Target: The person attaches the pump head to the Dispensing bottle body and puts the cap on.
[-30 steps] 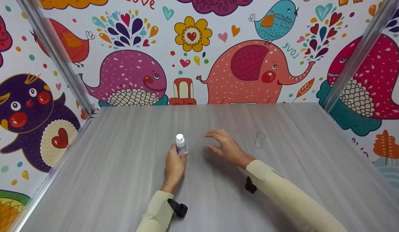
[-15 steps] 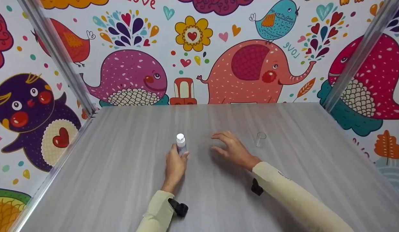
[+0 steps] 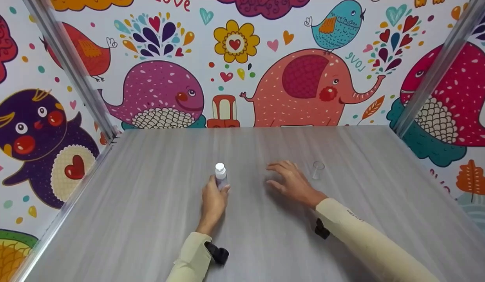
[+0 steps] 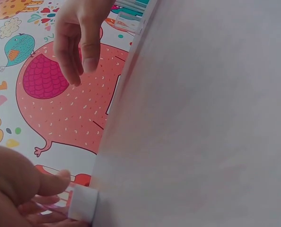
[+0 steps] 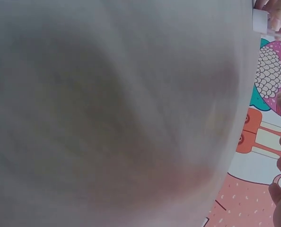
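My left hand (image 3: 214,199) grips a small bottle (image 3: 221,181) with a clear body and a white end, left of the table's middle. In the head view that white end points away from me; in the left wrist view the white end (image 4: 83,204) is close to the tabletop. Fingers and thumb hide much of the body. My right hand (image 3: 296,185) is over the table with loosely bent, spread fingers (image 3: 279,169) and holds nothing. Just beyond its knuckles, a little to the right, a small clear cup (image 3: 317,170) stands on the table.
The grey wood-grain table (image 3: 156,219) ends at a back wall (image 3: 227,113) printed with cartoon animals. Metal posts (image 3: 72,76) rise at its far corners. A black wrist camera (image 3: 216,253) is strapped to the left forearm.
The right hand has moved right, away from the bottle and closer to the clear cup. My left hand and the bottle have hardly moved.
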Demonstrator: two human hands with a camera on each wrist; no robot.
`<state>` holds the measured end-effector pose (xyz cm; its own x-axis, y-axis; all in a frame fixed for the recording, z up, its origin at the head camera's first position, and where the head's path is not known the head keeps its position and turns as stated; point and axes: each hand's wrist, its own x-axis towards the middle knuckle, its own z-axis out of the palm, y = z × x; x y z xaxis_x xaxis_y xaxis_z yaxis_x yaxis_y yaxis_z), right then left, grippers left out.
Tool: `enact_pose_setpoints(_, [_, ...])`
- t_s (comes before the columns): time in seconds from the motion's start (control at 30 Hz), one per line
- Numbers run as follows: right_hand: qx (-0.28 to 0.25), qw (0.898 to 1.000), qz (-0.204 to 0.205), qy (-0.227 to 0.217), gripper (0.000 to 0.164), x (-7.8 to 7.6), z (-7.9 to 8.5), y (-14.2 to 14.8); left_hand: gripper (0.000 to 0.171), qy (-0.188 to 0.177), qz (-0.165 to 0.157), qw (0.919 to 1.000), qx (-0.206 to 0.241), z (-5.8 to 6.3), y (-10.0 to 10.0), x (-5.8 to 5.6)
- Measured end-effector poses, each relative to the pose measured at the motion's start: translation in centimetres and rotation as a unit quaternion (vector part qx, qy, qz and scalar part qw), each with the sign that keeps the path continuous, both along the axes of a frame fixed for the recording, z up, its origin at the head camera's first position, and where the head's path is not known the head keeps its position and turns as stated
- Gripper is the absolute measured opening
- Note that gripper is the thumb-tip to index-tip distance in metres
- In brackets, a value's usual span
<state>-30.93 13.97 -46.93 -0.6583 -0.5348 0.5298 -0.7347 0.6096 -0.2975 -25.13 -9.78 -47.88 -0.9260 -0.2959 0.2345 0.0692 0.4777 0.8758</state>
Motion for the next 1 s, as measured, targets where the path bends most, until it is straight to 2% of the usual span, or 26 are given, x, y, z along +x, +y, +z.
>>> enact_pose_setpoints(0.17, [-0.002, 1.0, -0.009, 0.002, 0.042, -0.1, 0.2, 0.6, 0.04, -0.006, -0.002, 1.0, 0.004, 0.1, -0.1, 0.0])
enact_pose_setpoints(0.43, [0.012, 0.999, -0.029, -0.025, 0.048, -0.2, 0.0, 1.9, 0.038, -0.004, 0.002, 1.0, 0.004, -0.1, -0.1, -0.1])
enact_pose_setpoints(0.77, [0.027, 0.997, -0.057, -0.045, 0.046, -0.2, -0.1, 3.7, 0.035, -0.005, 0.011, 0.9999, -0.003, -0.1, -0.1, -0.1])
enact_pose_setpoints(1.0, [0.039, 0.994, -0.082, -0.053, 0.049, -0.4, 0.0, 5.0, 0.037, -0.014, 0.002, 0.9999, -0.005, 0.0, -0.1, 0.0])
